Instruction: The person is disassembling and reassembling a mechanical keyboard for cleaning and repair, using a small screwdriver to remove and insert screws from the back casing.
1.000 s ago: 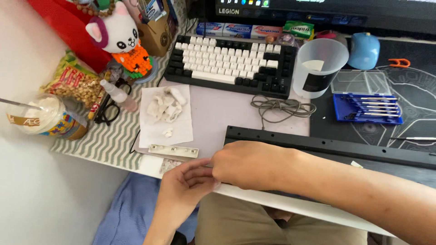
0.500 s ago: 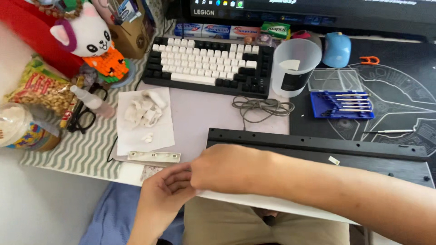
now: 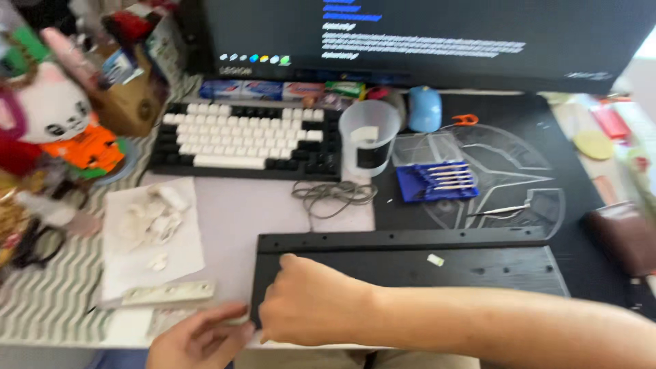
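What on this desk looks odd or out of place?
A small white scrap lies alone on the long black panel that both hands, left and right, touch at its left end. Loose white pieces sit heaped on a paper sheet, and a grey cable lies tangled beside the keyboard.

Colours and patterns on the counter.
Black panel with a small white scrap; keyboard with white keys bordered by black keys; clear cup with a black band; pale blue mouse; blue tool tray holding silver tools; grey cable; white paper with off-white pieces; white plush in orange; grey-and-white zigzag mat; black mat with pale line drawing.
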